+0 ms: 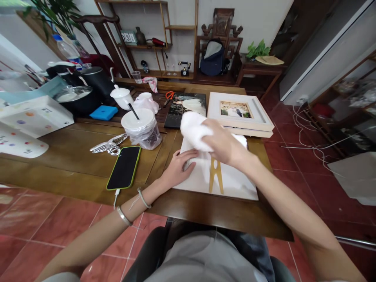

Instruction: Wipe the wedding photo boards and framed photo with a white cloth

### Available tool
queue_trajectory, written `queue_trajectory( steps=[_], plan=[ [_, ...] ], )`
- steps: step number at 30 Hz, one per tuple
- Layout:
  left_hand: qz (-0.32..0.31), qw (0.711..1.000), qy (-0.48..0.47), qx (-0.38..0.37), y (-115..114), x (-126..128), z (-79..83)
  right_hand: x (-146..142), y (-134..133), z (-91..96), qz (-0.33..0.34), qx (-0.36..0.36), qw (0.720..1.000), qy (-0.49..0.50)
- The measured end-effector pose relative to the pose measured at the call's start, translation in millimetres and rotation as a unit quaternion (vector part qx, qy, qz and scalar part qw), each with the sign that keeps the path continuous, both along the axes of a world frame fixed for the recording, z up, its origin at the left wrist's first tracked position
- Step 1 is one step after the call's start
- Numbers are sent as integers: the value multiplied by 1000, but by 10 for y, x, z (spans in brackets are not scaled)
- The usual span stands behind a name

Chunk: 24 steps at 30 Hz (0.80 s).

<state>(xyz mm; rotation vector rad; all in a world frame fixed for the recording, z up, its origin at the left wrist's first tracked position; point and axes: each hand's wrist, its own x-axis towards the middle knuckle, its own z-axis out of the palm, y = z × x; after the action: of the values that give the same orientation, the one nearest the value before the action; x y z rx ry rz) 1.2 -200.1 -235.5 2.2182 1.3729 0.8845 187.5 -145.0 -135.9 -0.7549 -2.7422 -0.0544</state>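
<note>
In the head view my right hand (225, 143) grips a wadded white cloth (192, 129) above the far part of a white panel (235, 184). My left hand (180, 168) rests on the panel's left side, its fingers stretched out and the thumb apart. Between my hands, a yellow, peg-shaped figure (216, 178) shows on the panel; I cannot tell if it is printed or a loose piece. The cloth and my right hand cover the panel's far part. More white material (241, 140) lies at its far right corner.
Behind the panel are a dark photo panel (173, 113) and a white-framed photo (258, 113). To the left are a lidded cup with a straw (142, 125), silver scissors (108, 145) and a phone (123, 168) on a cable. Orange-handled scissors (169, 95) lie farther back.
</note>
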Motion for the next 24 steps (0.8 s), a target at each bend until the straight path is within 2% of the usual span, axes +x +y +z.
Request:
queue_trajectory(
  steps=[1, 4, 8, 14, 20, 24],
  plan=[
    [8, 1000, 6, 2, 3, -1, -4, -118, 27, -87, 5, 6, 999, -54],
    [20, 1000, 16, 11, 12, -6, -20, -326, 77, -313, 19, -13, 993, -113],
    [-1, 1000, 8, 14, 17, -11, -22, -251, 62, -382, 6, -39, 991, -128],
    [-11, 1000, -8, -13, 7, -9, -3, 142, -49, -246, -60, -71, 987, -130],
    [-15, 1000, -24, -2, 3, -7, -24, 737, -57, -253, -164, -131, 973, -96],
    [-11, 1000, -21, -5, 1, -4, -27, 1165, -110, -107, -154, -151, 975, -46]
  ],
)
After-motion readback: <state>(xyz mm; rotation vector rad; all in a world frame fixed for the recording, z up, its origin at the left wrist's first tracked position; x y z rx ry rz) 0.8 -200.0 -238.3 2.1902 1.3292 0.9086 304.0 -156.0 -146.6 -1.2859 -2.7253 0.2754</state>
